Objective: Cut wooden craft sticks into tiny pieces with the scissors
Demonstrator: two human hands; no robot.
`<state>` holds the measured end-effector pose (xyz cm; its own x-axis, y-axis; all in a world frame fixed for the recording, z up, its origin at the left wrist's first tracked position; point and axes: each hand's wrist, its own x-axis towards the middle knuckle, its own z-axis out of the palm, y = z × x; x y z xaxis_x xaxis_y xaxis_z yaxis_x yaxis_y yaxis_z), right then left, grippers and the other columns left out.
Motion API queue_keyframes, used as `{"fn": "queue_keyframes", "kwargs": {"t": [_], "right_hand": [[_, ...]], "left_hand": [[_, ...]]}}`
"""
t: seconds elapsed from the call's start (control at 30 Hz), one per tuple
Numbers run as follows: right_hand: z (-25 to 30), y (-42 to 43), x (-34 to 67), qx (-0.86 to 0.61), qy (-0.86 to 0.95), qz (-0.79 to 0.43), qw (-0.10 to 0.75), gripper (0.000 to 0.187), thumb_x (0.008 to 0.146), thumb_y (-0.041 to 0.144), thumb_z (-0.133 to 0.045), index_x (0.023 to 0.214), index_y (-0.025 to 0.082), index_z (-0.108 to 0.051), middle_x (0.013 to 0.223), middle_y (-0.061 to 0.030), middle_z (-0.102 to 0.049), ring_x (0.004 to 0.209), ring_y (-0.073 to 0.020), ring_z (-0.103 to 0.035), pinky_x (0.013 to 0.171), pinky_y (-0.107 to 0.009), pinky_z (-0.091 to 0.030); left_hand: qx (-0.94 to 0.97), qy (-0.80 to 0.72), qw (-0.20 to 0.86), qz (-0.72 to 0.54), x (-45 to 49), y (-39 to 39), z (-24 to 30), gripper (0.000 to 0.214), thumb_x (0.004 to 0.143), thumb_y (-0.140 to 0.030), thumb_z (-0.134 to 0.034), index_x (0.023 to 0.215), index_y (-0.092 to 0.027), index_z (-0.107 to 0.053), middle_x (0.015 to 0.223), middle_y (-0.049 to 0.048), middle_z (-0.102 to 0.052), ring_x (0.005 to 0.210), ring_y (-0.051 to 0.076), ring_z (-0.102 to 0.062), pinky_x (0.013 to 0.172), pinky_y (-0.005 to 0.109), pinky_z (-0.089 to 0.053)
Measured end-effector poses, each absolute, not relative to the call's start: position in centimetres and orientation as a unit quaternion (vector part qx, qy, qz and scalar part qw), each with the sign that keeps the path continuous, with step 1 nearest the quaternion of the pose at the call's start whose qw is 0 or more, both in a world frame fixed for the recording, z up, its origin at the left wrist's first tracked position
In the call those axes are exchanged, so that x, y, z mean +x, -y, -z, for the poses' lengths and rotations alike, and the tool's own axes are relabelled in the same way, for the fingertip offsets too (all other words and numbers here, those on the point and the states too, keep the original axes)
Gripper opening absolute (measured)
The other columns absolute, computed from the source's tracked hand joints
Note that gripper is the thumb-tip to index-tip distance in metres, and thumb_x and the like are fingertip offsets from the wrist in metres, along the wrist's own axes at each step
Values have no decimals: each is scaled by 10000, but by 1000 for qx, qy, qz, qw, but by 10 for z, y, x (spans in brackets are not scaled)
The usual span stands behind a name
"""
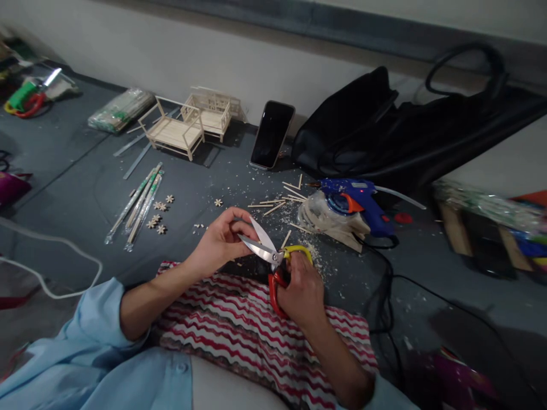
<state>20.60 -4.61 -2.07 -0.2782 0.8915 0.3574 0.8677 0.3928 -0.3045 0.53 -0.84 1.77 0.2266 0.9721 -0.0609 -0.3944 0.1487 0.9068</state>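
Note:
My right hand [302,287] is closed round the red and yellow handles of a pair of scissors [273,254]. The scissor blades stand apart and point up to the left. Close to the blades, my left hand [224,236] is closed in a pinch, its fingertips at the blades' tips. Whatever it may hold is too small or hidden to make out. Thin wooden sticks [273,206] and pale shavings lie on the table beyond both hands. Small flower-shaped wooden pieces [161,206] lie to the left, beside sticks in plastic sleeves [141,208].
Two miniature wooden seats [177,136] stand at the back, beside a propped phone [272,135]. A blue glue gun [356,191] rests on a tape roll [318,213], its black cord trailing right. A black bag [363,134] leans on the wall. Striped cloth [252,336] covers my lap.

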Motion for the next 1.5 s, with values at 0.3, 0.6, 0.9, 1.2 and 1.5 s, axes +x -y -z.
{"fn": "queue_keyframes", "kwargs": {"t": [0.3, 0.6, 0.9, 1.2, 1.5], "right_hand": [[21, 52, 203, -566, 794, -34, 217, 166, 703, 176, -452, 864, 214, -439, 631, 3, -514, 549, -172, -477, 513, -272, -341], [16, 49, 206, -550, 813, -15, 190, 304, 714, 208, -478, 1015, 168, -447, 810, -88, -572, 736, -244, -535, 610, -336, -424], [18, 52, 205, -549, 809, -33, 208, 290, 709, 222, -479, 994, 172, -458, 747, -60, -569, 653, -218, -523, 571, -317, -418], [19, 54, 202, -566, 799, -35, 201, 232, 731, 279, -491, 941, 182, -465, 694, -43, -563, 612, -204, -536, 543, -298, -395], [15, 52, 205, -562, 803, -23, 196, 262, 720, 235, -490, 975, 185, -453, 750, -55, -554, 693, -223, -533, 606, -322, -421]], "left_hand": [[470, -386, 663, -437, 5, 14, -18, 172, 747, -259, -696, 842, -143, -612, 696, 2, -649, 571, 79, -580, 577, 201, -481], [605, -405, 555, -404, 3, 19, -6, 161, 811, -243, -589, 885, -136, -684, 659, 20, -647, 556, 83, -543, 531, 185, -430], [646, -409, 478, -432, 5, 21, -14, 124, 796, -217, -604, 827, -162, -711, 737, 42, -695, 654, 118, -619, 622, 213, -476], [658, -410, 458, -434, 7, 23, -5, 174, 854, -178, -541, 905, -177, -707, 781, 30, -700, 642, 93, -607, 615, 189, -462], [679, -402, 421, -448, 8, 23, -10, 151, 839, -185, -553, 838, -161, -703, 810, 49, -733, 690, 116, -648, 654, 211, -487]]}}
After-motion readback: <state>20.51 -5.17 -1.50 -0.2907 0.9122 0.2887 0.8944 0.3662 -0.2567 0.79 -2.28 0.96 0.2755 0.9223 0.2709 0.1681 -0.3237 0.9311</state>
